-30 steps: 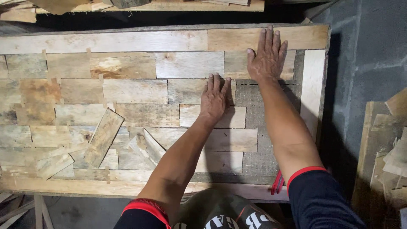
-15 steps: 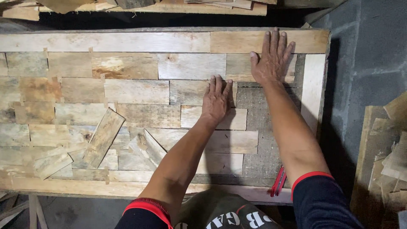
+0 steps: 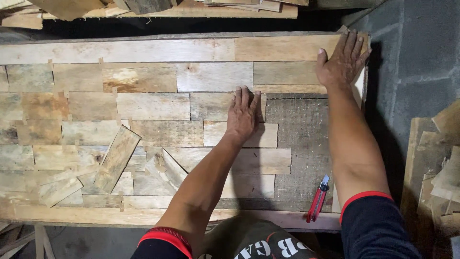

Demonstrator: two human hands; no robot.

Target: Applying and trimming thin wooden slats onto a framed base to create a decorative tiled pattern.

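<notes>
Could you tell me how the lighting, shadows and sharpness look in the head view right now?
Head view: even, soft light on the wooden panel, no glare; the left hand and right hand are sharp, without motion blur; a dark shadow falls on the grey wall beside the right forearm; the top strip behind the panel is nearly black; the red cutter shows clearly.

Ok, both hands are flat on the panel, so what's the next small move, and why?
Probably fit a slat into the bare backing. The left hand presses a slat whose end borders that uncovered dark patch, the right hand steadies the top right corner, and loose slats lie on the panel's left.
</notes>
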